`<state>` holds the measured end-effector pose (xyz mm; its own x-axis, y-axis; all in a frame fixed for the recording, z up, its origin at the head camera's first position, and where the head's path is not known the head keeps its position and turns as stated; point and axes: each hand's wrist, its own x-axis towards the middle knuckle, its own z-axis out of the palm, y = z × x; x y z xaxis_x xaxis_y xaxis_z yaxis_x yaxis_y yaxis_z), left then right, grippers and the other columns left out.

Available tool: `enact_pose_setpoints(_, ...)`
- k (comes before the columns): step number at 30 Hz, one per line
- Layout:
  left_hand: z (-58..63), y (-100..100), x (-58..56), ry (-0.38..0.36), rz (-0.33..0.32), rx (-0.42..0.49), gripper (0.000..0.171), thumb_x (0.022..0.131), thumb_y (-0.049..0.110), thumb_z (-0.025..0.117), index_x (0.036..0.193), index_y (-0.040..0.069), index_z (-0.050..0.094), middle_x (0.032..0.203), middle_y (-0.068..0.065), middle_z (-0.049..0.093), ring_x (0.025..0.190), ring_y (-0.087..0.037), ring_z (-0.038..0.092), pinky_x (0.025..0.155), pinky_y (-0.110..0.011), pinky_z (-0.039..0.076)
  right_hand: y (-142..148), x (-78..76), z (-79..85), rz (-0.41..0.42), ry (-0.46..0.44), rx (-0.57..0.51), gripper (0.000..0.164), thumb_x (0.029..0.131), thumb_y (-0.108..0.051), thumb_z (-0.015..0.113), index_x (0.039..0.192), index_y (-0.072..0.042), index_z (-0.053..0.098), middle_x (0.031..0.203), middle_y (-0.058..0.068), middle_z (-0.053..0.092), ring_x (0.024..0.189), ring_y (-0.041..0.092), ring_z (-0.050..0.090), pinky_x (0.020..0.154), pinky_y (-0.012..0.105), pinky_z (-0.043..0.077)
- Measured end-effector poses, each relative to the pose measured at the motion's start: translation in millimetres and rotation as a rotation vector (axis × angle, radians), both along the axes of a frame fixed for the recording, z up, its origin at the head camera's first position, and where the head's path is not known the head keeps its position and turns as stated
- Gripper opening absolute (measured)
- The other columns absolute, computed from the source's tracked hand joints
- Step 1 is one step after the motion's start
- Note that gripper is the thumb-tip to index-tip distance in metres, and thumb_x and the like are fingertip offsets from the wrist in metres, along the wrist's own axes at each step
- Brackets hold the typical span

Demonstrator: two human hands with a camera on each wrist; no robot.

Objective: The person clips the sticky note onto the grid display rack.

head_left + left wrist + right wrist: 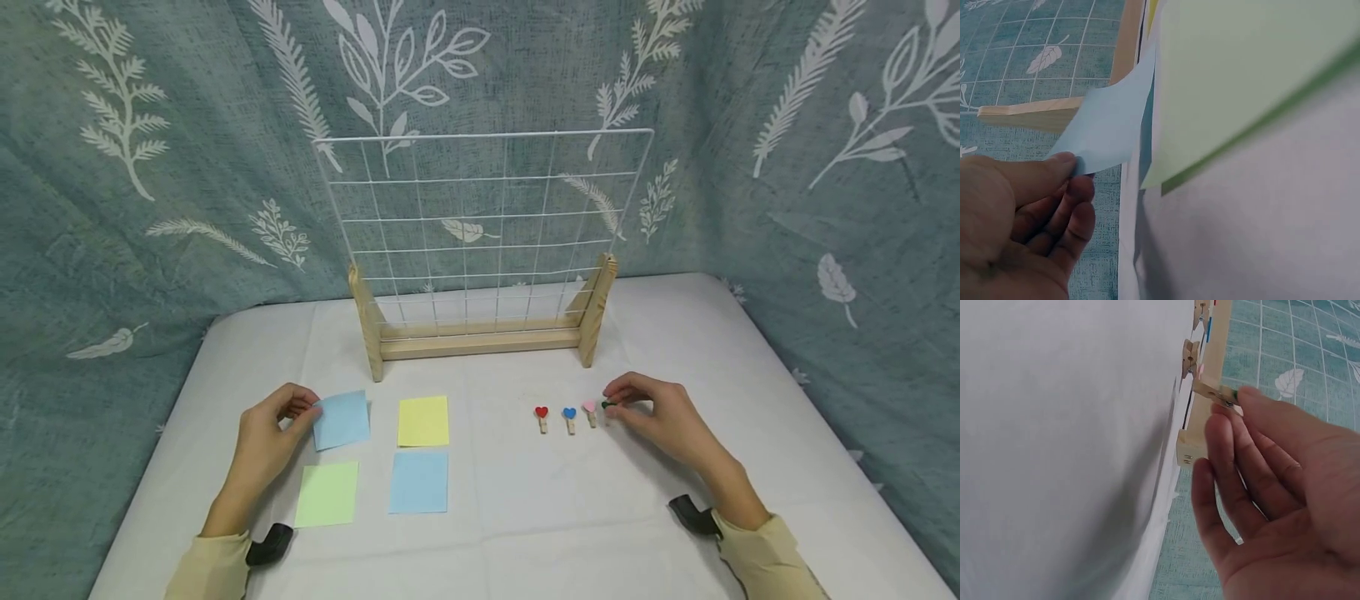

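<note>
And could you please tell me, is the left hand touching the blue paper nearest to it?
Touching. The left wrist view shows it: the left hand pinches the edge of the blue paper with its fingers.

This is a curtained-off work spot, whether home or studio unclear: green leaf-print curtains hang behind and beside a white-covered table.
</note>
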<state>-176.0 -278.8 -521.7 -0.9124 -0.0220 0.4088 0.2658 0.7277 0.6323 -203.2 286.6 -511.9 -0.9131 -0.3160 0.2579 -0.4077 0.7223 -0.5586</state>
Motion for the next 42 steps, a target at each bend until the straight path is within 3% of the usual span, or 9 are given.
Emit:
enact_pose_setpoints(7,12.2,6.9,-2.1,0.029,0.024,0.051,0.010,0.089,0.014,0.075,0.096,0.017,0.068,0.086,0.006,0.069,0.078,-0.004,0.063,0.072,-0.015,0.047,-7.2,-0.8,8.1,-0.016,0.052,-0.040,0.023,0.083,-0.018,0.080,0.104,-0.024,0.075,0.096,-0.016,0.073,0.090,0.006,0.069,0.077,0.038,0.055)
enact_pose_setpoints(12,22.4,15.5,-7.1,0.047,-0.008,0.106,0.008,0.090,0.014,0.073,0.096,0.017,0.069,0.084,0.005,0.070,0.075,-0.006,0.065,0.071,-0.012,0.047,-21.2,-1.5,20.9,-0.008,0.050,-0.096,0.021,0.082,-0.024,0.081,0.102,-0.029,0.075,0.098,-0.020,0.072,0.096,0.002,0.067,0.082,0.033,0.052)
enact_pose_setpoints(17,24.5,22.2,-12.7,0.063,-0.053,0.138,0.007,0.090,0.014,0.072,0.096,0.017,0.070,0.081,0.004,0.070,0.071,-0.010,0.067,0.068,-0.012,0.047,-41.6,-3.1,28.8,0.005,0.026,-0.148,0.025,0.082,-0.024,0.082,0.105,-0.030,0.074,0.094,-0.020,0.072,0.089,0.001,0.066,0.076,0.029,0.054)
enact_pose_setpoints(23,25.9,30.3,-18.5,0.102,-0.057,0.139,0.005,0.088,0.017,0.075,0.093,0.018,0.074,0.080,0.004,0.072,0.070,-0.009,0.066,0.069,-0.013,0.045,-64.3,-9.3,30.6,0.017,-0.004,-0.208,0.019,0.083,-0.027,0.080,0.101,-0.024,0.075,0.095,-0.017,0.073,0.087,0.002,0.067,0.070,0.024,0.056)
enact_pose_setpoints(31,26.5,41.6,-24.7,0.150,-0.048,0.140,0.006,0.085,0.014,0.078,0.089,0.018,0.075,0.084,0.007,0.072,0.071,-0.005,0.064,0.066,-0.015,0.047,-89.8,-12.5,39.6,0.121,-0.051,-0.339,0.019,0.084,-0.028,0.079,0.101,-0.021,0.075,0.098,-0.013,0.073,0.093,0.006,0.068,0.085,0.028,0.055)
enact_pose_setpoints(36,28.8,49.6,-27.8,0.172,-0.049,0.124,0.005,0.085,0.015,0.078,0.088,0.019,0.076,0.083,0.009,0.070,0.071,-0.003,0.062,0.065,-0.027,0.049,-102.5,-14.1,45.0,0.140,-0.036,-0.351,0.018,0.083,-0.026,0.080,0.101,-0.026,0.074,0.099,-0.013,0.072,0.094,0.006,0.068,0.083,0.032,0.056)
enact_pose_setpoints(42,32.2,55.6,-29.9,0.193,-0.054,0.136,0.006,0.084,0.013,0.079,0.087,0.018,0.076,0.083,0.008,0.070,0.071,-0.004,0.061,0.065,-0.028,0.050,-115.1,-15.2,49.2,0.167,-0.014,-0.339,0.019,0.083,-0.023,0.080,0.101,-0.027,0.074,0.099,-0.013,0.073,0.094,0.006,0.069,0.083,0.031,0.056)
